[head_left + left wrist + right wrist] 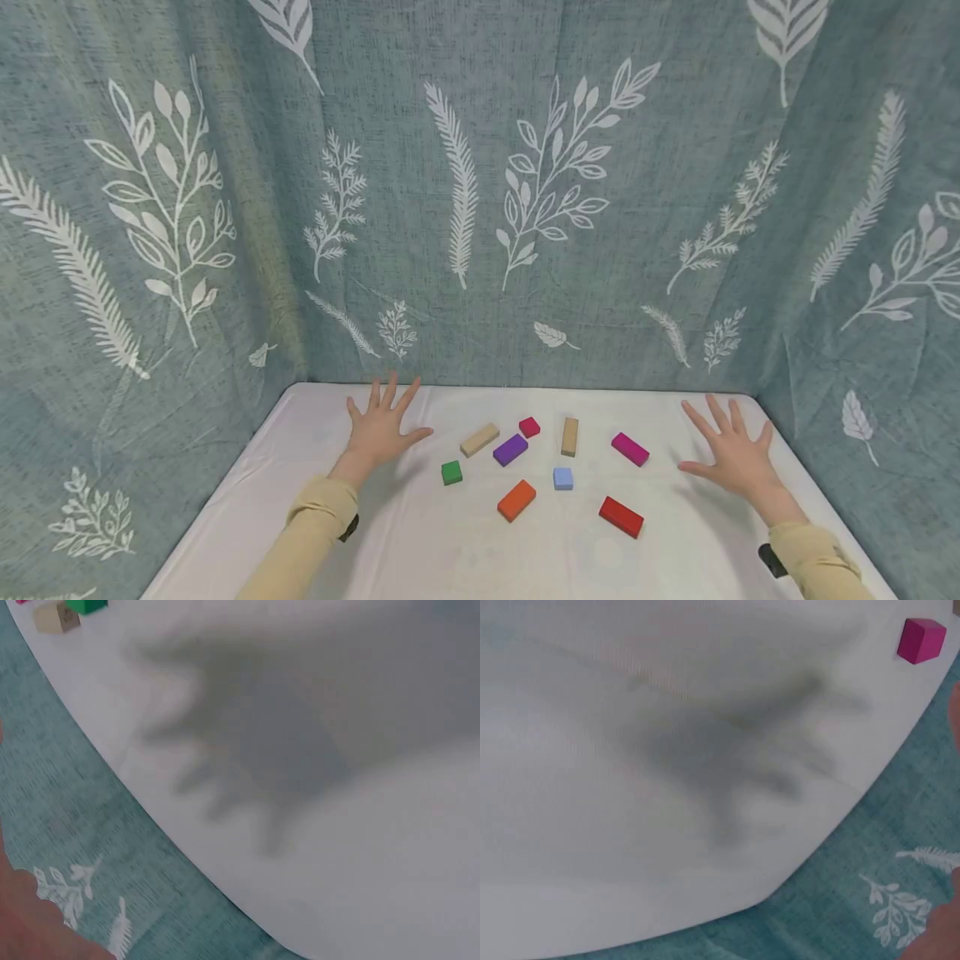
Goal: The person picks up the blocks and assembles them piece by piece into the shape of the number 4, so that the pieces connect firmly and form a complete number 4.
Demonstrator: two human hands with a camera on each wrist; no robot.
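My left hand (378, 432) hovers over the left part of the white table with its fingers spread, holding nothing. Nearest to it are a green cube (452, 472) and a natural wood block (479, 440). Over the right side my right hand (735, 454) is likewise spread and bare, with a magenta block (630, 449) nearest. Between the hands lie a purple block (511, 450), a crimson cube (529, 427), a second wood block (570, 437), a light blue cube (562, 478), an orange block (517, 501) and a red block (621, 517).
The white tabletop (420, 550) has a rounded edge at the back corners. Grey-green curtains (405, 167) with white leaf prints hang behind it and at both sides. In both wrist views a hand's shadow falls on the cloth.
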